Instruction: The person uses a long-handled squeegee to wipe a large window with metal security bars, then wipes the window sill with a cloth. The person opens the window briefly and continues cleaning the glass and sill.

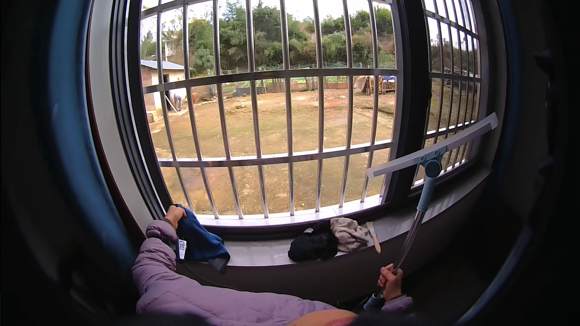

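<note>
At the lower left corner of the window frame, my left hand (175,215) grips a dark blue cloth (198,237) that drapes down onto the sill. My right hand (391,282) is closed around the metal pole of a window squeegee (432,168). Its wide pale head tilts up to the right, in front of the right-hand pane. A small device with a label (181,250) sits at my left wrist, partly against the cloth.
On the windowsill (263,253) lie a black cloth bundle (313,243), a crumpled grey-beige rag (349,234) and a wooden-handled brush (373,237). Metal security bars (287,113) stand outside the window. A blue curtain (68,113) hangs at the left. Beyond is a yard with a shed (158,88).
</note>
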`<action>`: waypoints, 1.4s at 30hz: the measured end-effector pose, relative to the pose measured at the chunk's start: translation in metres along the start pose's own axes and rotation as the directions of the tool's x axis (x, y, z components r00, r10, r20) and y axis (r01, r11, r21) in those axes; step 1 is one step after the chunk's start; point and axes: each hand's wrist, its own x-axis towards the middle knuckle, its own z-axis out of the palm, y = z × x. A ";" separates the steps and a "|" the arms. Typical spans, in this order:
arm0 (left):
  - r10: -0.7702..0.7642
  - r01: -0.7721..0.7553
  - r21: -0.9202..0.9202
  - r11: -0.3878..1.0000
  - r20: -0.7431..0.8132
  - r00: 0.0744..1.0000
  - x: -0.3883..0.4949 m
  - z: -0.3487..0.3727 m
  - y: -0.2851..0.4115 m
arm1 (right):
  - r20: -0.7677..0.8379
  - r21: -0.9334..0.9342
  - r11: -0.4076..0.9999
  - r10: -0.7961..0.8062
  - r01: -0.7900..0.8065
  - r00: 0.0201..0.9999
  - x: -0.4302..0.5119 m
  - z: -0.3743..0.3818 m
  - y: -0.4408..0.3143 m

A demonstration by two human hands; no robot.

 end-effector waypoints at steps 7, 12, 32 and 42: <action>0.039 -0.070 0.036 0.997 0.541 0.840 -0.121 0.002 0.114 | 0.246 -0.008 0.993 -0.114 0.120 0.962 -0.002 0.034 -0.021; 0.242 -0.499 0.205 0.842 0.683 0.690 -0.192 0.033 0.185 | 0.322 -0.104 0.982 -0.117 0.158 0.940 -0.007 0.060 -0.038; 0.740 -0.619 -0.429 0.658 0.520 0.427 -0.297 0.098 0.435 | 0.302 -0.301 0.890 -0.253 0.343 0.919 -0.018 0.043 -0.019; 0.441 -0.927 -0.334 -0.172 0.815 -0.376 -0.370 0.160 0.472 | 0.096 -0.200 0.931 -0.291 0.304 0.952 -0.002 0.034 -0.012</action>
